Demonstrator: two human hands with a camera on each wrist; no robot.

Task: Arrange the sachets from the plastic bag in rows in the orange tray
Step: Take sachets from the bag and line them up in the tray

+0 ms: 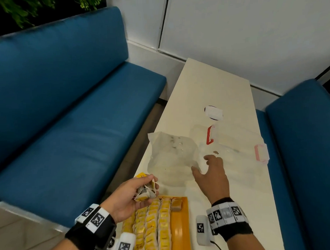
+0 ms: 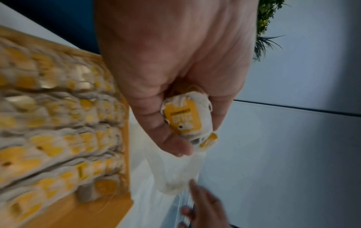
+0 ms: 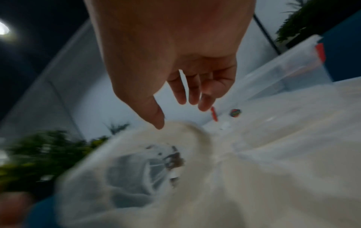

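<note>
Not much readable writing here tbh: the sachets [image 2: 185, 117] have yellow paper tags with white lettering and a little white logo, but in the left wrist view the print is upside down and too blurry to make out a brand. The wristbands carry black-and-white square marker codes, no words. The left hand [image 1: 133, 198] is curled around a small bunch of those sachets, white bags with strings and yellow tags poking out between thumb and fingers, held just above the far end of the orange tray [image 1: 180, 229]. The tray sits at the near edge of the cream table [image 1: 206, 86] and already has rows of sachets [image 1: 154, 226] packed side by side along its left part, with a bare orange strip on the right. The right hand [image 1: 212, 171] is holding nothing, fingers spread and relaxed, reaching over the crumpled clear plastic bag [image 1: 172, 154], which lies on the table just past the tray; the thumb tip is right at the plastic. Past the bag there's a clear container with red clips [image 1: 210, 135] and a white lid with a pink clip [image 1: 261, 154]. Blue bench seats [image 1: 66, 109] on both sides.
</note>
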